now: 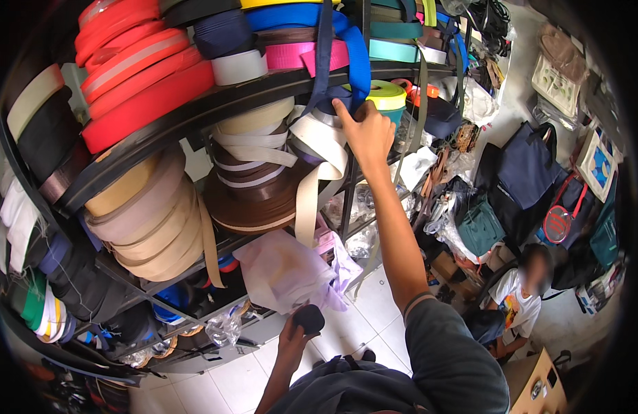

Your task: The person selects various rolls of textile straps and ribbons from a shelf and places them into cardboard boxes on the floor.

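My right hand (369, 134) reaches up to the shelf rack. Its thumb is stretched out against a navy webbing roll (320, 103), apart from the bent fingers, whose tips are partly hidden. A blue strap (359, 62) hangs down right by these fingers, and a cream strap (307, 200) drops from the rolls below. Low in front of my body, my left hand (291, 339) is closed around a small dark roll (309, 319). Just above it hangs a crumpled pale plastic bag (281, 269).
Stacked red webbing rolls (150, 90), beige rolls (160, 221) and a large brown roll (257, 196) crowd the black shelf (195, 103). At right, a person (519, 297) sits low near a cardboard box (540, 386). Bags (526, 162) hang on the wall. White floor tiles (222, 376) lie below.
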Motion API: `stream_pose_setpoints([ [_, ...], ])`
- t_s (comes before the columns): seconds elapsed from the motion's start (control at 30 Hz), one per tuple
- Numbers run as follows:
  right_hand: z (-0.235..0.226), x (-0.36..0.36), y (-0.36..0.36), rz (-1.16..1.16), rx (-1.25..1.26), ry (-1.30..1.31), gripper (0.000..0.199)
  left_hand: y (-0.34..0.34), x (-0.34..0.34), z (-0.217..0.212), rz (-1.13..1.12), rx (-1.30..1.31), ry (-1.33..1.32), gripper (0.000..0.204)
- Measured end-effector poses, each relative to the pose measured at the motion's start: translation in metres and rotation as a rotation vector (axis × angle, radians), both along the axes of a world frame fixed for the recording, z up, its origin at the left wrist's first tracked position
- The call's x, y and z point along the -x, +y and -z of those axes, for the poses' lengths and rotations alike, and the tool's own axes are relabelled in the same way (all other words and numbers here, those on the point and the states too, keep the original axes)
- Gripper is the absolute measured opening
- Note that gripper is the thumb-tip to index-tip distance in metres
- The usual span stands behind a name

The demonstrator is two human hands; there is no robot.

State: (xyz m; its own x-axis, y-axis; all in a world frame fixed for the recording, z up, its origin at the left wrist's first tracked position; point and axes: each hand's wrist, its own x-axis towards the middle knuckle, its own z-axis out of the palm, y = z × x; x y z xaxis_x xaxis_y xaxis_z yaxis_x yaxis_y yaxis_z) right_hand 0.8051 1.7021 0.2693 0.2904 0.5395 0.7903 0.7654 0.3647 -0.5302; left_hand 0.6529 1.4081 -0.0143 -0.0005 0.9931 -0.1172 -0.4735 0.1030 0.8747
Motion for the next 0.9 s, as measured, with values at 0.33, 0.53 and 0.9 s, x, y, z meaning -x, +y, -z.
stream_pose_setpoints([
  [0.33,0.144,-0.018,-0.147,-1.387,0.374,-0.358,0.048,0.018,-0.005,-0.041,-0.207,-0.177,0.048,0.043],
  [0.53,0.158,-0.056,-0.158,-1.356,0.676,0.098,0.058,0.058,-0.046,-0.091,-0.158,-0.252,0.107,0.05],
  [0.9,0.026,-0.216,-0.021,-0.941,0.107,0.241,0.051,0.177,-0.172,-0.174,0.114,-0.515,0.254,0.081],
])
